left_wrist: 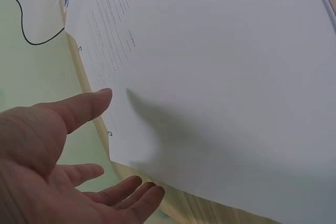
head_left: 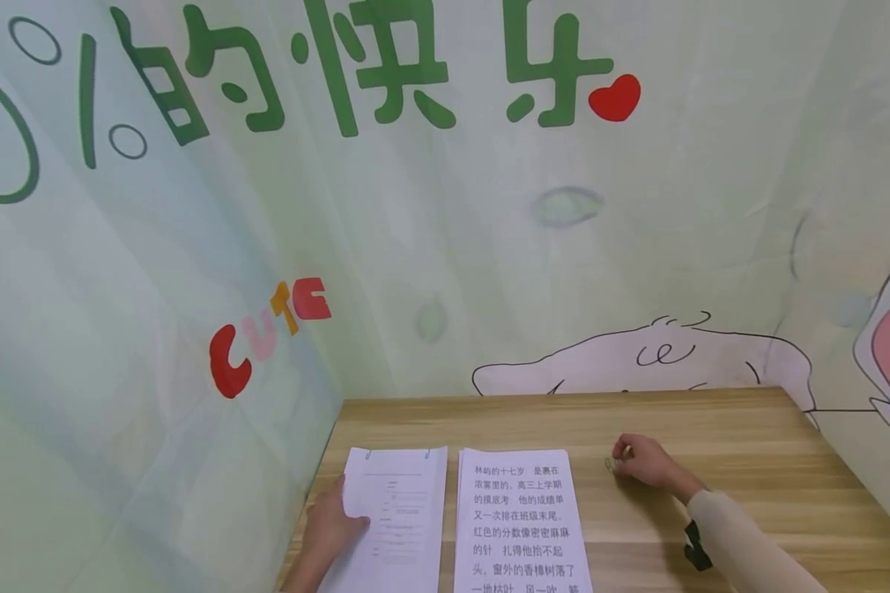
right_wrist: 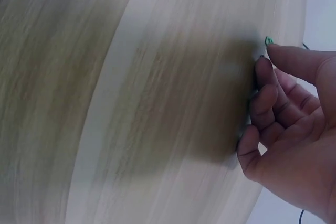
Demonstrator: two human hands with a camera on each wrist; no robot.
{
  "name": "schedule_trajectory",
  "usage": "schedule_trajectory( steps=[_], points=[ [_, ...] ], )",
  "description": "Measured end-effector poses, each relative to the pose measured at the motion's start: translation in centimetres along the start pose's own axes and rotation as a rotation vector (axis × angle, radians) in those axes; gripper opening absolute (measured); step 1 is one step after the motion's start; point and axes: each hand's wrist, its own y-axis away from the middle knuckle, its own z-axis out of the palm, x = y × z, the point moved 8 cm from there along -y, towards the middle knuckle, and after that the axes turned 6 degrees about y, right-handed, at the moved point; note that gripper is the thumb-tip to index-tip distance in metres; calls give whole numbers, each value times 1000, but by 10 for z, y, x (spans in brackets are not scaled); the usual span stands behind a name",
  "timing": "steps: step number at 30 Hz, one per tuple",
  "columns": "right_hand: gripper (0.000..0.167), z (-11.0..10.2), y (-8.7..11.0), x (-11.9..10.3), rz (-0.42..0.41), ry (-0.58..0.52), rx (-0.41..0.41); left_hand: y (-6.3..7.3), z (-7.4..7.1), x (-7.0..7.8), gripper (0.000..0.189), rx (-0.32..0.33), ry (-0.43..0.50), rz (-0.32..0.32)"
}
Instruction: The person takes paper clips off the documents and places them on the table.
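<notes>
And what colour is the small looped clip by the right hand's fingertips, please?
The clip is green, clearest in the right wrist view.

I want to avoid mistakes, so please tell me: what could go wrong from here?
The small green clip sits only at the tips of the right grip, so it might slip. The large-print sheets show no clip along their top edge and lie slightly uneven, so they could shift if bumped.

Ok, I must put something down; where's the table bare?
The table is bare along the backdrop and right of the right hand. Crowded at left: clipped papers by the left hand, large-print papers close beside them.
</notes>
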Motion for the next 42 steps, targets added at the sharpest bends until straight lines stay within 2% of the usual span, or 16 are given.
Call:
schedule_trajectory(
  steps=[8, 15, 23, 30, 37, 39, 42],
  points=[
    [20, 0, 0, 6, -63, -23, -17, -4, 1, -12, 95, 10, -27, -4],
    [19, 3, 2, 18, -42, -36, -36, -4, -3, -7, 94, 30, -53, 37],
    [19, 2, 5, 19, -45, -59, -36, -4, -1, -8, 96, 24, -87, 10],
    [19, 1, 4, 19, -41, -54, -10, -4, 0, -8, 99, 14, -59, -36],
    [19, 2, 3, 20, -14, -61, 2, -4, 4, -15, 105, -17, -29, -68],
    [19, 3, 2, 21, -13, -57, 2, -4, 3, -17, 100, -20, -9, -61],
    [18, 5, 2, 24, 7, -65, 3, -4, 0, -19, 89, 9, 28, -2]
  ],
)
